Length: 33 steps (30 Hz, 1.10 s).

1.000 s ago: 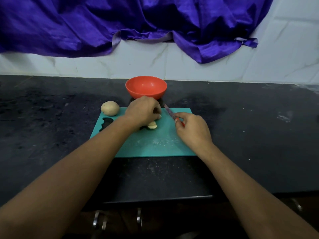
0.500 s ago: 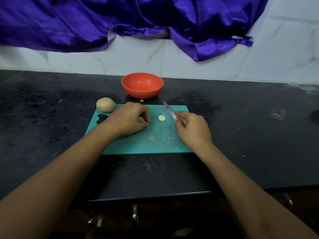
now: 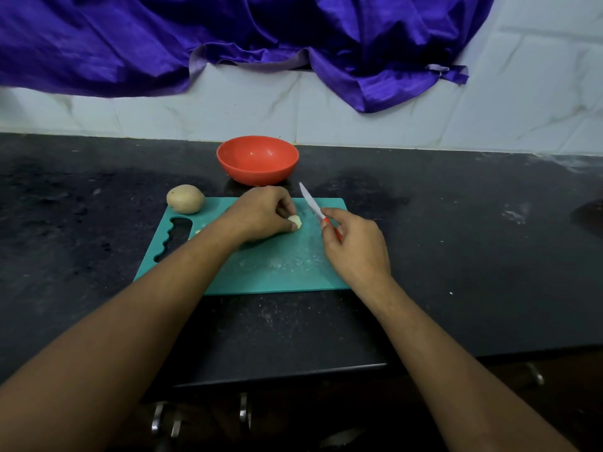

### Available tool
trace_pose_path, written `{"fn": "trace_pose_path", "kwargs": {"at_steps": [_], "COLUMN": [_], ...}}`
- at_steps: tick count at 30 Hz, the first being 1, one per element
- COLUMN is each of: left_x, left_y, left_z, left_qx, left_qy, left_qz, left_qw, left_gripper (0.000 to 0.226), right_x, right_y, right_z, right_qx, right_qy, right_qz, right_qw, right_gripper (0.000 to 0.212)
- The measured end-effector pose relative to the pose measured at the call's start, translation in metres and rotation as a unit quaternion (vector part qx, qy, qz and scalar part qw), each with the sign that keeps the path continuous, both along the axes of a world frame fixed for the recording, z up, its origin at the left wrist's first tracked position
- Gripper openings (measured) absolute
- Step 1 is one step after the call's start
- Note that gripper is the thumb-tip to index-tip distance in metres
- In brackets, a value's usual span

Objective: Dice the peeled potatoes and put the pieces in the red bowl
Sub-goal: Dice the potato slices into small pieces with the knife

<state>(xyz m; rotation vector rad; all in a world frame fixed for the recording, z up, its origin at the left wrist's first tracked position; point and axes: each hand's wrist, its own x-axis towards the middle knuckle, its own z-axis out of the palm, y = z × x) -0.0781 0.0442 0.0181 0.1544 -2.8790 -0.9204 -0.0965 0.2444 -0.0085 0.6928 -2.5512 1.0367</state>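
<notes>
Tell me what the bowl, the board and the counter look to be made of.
Bowl: probably plastic, glossy; even red colour with small bright highlights inside.
Board: probably plastic, matte teal; thin, with a moulded wavy grip hole.
Counter: dark speckled stone, perhaps granite, semi-polished; fine flecks and a dull sheen.

I log the bowl as plain orange-red, glossy inside. Cutting board: flat teal, whitish smears near its middle. Potato: pale tan, faintly mottled skin. Potato piece: cream-yellow. Knife: pale silvery blade, red handle. Counter: black, with fine pale specks and grey smudges. Wall tiles: I read white with faint grey marble veins. Cloth: deep purple, sheeny, hem paler lilac.
</notes>
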Motion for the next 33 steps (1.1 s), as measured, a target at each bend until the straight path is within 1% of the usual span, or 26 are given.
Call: {"fn": "trace_pose_path", "kwargs": {"at_steps": [2, 3, 6, 8, 9, 12, 17, 19, 22, 25, 27, 30, 33], "left_x": [0.003, 0.005, 0.015, 0.022, 0.026, 0.033, 0.032, 0.028, 0.020, 0.018, 0.019, 0.019, 0.016], "left_y": [0.003, 0.004, 0.008, 0.006, 0.004, -0.002, 0.004, 0.007, 0.008, 0.005, 0.004, 0.004, 0.002], "left_z": [0.002, 0.002, 0.000, -0.004, -0.006, -0.012, -0.013, -0.008, -0.002, -0.006, -0.011, -0.014, -0.016], "left_qx": [0.019, 0.005, -0.108, -0.170, -0.183, -0.185, -0.183, -0.193, -0.196, -0.169, -0.153, -0.165, -0.175], "left_qy": [0.027, 0.053, 0.120, 0.124, 0.121, 0.126, 0.139, 0.132, 0.113, 0.117, 0.126, 0.131, 0.127], "left_qz": [-0.013, -0.018, -0.018, -0.037, -0.046, -0.045, 0.023, 0.038, 0.042, 0.044, 0.046, 0.057, 0.074], "left_qw": [0.999, 0.998, 0.987, 0.977, 0.974, 0.974, 0.973, 0.972, 0.973, 0.978, 0.979, 0.976, 0.974], "left_gripper": [0.018, 0.018, 0.012, 0.007, 0.007, 0.012, 0.022, 0.022, 0.014, 0.010, 0.012, 0.021, 0.025], "right_x": [-0.001, -0.001, -0.001, 0.000, 0.001, 0.002, 0.005, 0.008, 0.012, 0.018, 0.021, 0.022, 0.022], "right_y": [0.000, 0.000, 0.001, 0.001, 0.001, 0.000, 0.001, 0.002, 0.005, 0.009, 0.009, 0.006, 0.003], "right_z": [-0.001, -0.002, -0.002, 0.000, 0.000, 0.001, 0.004, 0.006, 0.009, 0.012, 0.012, 0.013, 0.015], "right_qx": [-0.004, -0.006, -0.005, -0.005, -0.005, 0.003, 0.021, 0.034, 0.069, 0.092, 0.101, 0.120, 0.151], "right_qy": [-0.003, -0.003, -0.002, -0.005, -0.006, -0.005, -0.006, -0.005, -0.008, -0.010, -0.004, 0.008, 0.021], "right_qz": [0.000, -0.001, -0.004, -0.001, 0.000, -0.002, 0.009, 0.017, 0.025, 0.024, 0.021, 0.022, 0.026], "right_qw": [1.000, 1.000, 1.000, 1.000, 1.000, 1.000, 1.000, 0.999, 0.997, 0.995, 0.995, 0.992, 0.988], "right_gripper": [0.029, 0.029, 0.030, 0.032, 0.032, 0.033, 0.033, 0.032, 0.033, 0.036, 0.037, 0.038, 0.038]}}
